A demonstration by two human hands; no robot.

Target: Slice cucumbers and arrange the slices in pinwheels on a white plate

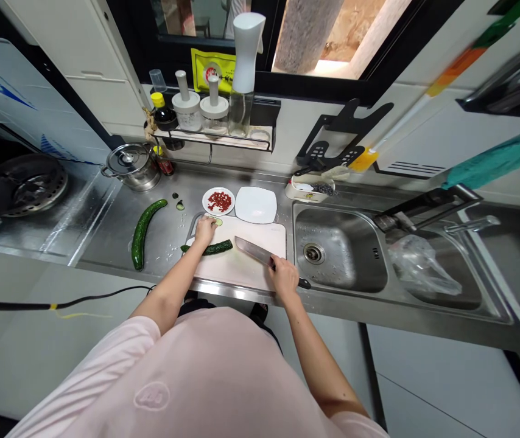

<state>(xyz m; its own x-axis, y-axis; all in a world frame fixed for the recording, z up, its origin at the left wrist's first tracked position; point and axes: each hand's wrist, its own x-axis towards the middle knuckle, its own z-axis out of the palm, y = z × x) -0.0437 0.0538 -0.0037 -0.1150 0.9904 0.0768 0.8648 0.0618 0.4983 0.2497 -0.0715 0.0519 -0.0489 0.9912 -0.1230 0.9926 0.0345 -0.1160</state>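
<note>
My right hand (284, 278) is wrapped around the dark handle of a kitchen knife (253, 249), whose blade points left over the white cutting board (246, 277). At the board's upper left edge, my left hand (205, 231) has its fingers closed at a pale green cucumber slice (218, 222). A cut length of cucumber (217, 247) lies on the board below that hand, partly hidden by the wrist. Further left, a whole curved cucumber (144, 234) rests on the steel counter, with small cucumber end pieces (179, 205) to its right.
Behind the board stand a plate of chopped red pieces (218, 190) and a white square plate (256, 205). To the right is a sink (340, 267); a plastic bag (424, 267) lies in the second basin. A lidded pot (133, 167) and a wok (20, 185) are left.
</note>
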